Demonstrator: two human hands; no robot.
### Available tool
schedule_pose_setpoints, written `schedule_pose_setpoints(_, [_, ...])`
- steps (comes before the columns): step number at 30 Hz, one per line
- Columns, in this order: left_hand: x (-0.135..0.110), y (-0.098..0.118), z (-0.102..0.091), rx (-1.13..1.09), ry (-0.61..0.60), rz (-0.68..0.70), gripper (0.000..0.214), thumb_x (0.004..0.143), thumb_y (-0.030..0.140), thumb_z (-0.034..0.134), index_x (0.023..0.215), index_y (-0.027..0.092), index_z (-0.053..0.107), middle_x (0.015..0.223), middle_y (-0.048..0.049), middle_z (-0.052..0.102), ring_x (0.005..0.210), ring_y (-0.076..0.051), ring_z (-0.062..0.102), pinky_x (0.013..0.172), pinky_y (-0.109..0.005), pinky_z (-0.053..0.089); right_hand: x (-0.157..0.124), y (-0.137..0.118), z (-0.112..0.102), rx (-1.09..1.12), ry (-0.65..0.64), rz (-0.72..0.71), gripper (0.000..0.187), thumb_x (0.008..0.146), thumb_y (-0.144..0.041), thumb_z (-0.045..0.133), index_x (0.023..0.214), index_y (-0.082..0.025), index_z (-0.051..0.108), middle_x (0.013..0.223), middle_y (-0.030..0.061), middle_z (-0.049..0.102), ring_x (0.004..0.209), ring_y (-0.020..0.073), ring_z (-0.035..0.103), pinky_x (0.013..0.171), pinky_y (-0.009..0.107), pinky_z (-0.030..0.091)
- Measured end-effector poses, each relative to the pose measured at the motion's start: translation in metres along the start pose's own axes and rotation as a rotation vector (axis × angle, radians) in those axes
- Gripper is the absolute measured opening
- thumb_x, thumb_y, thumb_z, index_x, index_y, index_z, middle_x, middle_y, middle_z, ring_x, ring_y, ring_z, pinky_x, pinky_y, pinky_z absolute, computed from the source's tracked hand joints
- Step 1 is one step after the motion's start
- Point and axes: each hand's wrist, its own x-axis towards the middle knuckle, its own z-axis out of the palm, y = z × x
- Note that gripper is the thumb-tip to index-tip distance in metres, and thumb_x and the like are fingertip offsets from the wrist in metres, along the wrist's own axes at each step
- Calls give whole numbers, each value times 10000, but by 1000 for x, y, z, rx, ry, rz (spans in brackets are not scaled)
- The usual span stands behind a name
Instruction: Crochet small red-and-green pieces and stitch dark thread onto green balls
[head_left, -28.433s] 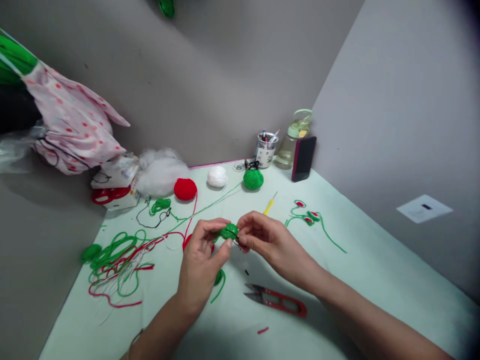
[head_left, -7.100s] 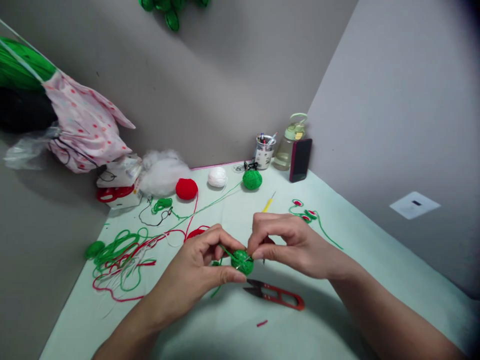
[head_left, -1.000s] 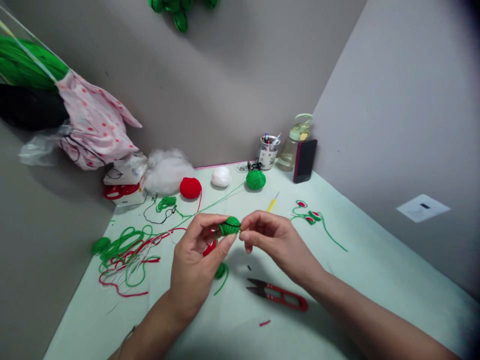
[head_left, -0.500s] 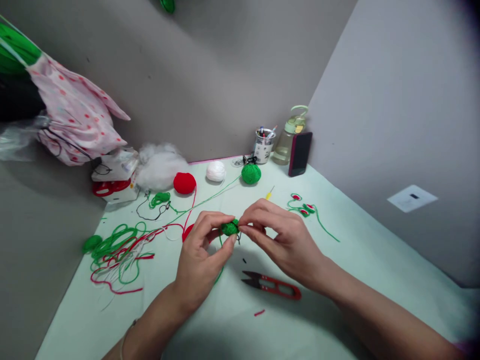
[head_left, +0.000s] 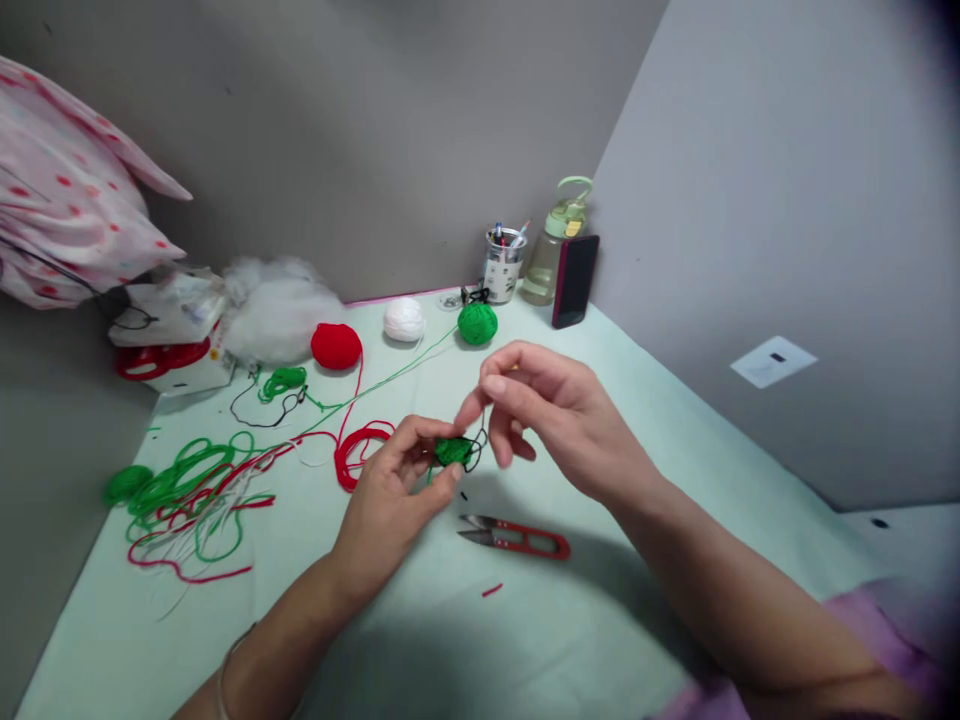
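Note:
My left hand point(head_left: 397, 490) grips a small green crocheted piece point(head_left: 453, 451) between thumb and fingers. Black thread point(head_left: 475, 455) hangs in loose loops from the right side of that piece. Just above and to the right is my right hand point(head_left: 547, 415), its thumb pressed to a finger and the other fingers curled. The thread runs up to this pinch; whether a needle is there too is too small to tell. Thread snips point(head_left: 517, 537) with an orange-red handle lie on the table below the hands, near a short red yarn scrap point(head_left: 492, 590).
Tangled green, red and white yarn point(head_left: 202, 500) spreads over the left side. Behind are a red yarn ball point(head_left: 336, 346), a white ball point(head_left: 404, 320), a green ball point(head_left: 478, 324), white stuffing point(head_left: 281, 310), a pen cup point(head_left: 502, 270), a bottle point(head_left: 545, 260) and a phone point(head_left: 576, 282).
My right hand has moved up and away from the green piece, and the black loops now show beside it. My left hand keeps its hold. The whole view has shifted to the right.

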Motion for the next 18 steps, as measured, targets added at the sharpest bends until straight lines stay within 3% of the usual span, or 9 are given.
schedule_pose_setpoints(3, [1,-1,1,-8,-39,-35,179,869,160,689,1008,268,651,968,32,663,933,-112,628,876,-212,488,1,-2,-2,221,-182,229,200,1019,-349,555,879,-208,533,705,-15,704,461,88,565,443,215,371])
schedule_pose_setpoints(5, [2,-2,2,0,-56,-35,189,865,156,679,1020,261,658,983,24,668,947,-120,633,887,-224,491,2,-4,-4,286,-270,332,241,1036,-349,523,844,-206,502,521,-64,600,382,69,459,428,201,322])
schedule_pose_setpoints(9, [3,-5,3,42,-52,-70,179,841,155,683,1001,232,662,954,11,665,935,-137,643,894,-250,498,-1,-13,-8,404,-202,317,215,1023,-296,549,846,-175,547,482,-114,346,471,58,217,466,195,218])
schedule_pose_setpoints(14, [5,-12,4,36,-34,-114,211,830,190,686,1027,237,630,968,9,656,971,-156,640,916,-276,489,-5,-21,-11,449,-199,304,78,1024,-216,534,1026,-173,599,640,-72,389,565,70,286,541,215,250])
schedule_pose_setpoints(18, [5,-12,6,98,-29,-107,194,827,182,669,1009,231,622,950,4,650,919,-160,631,879,-288,490,-5,-17,-9,469,-195,298,93,1003,-249,579,1010,-169,626,625,-74,361,566,80,285,552,232,248])
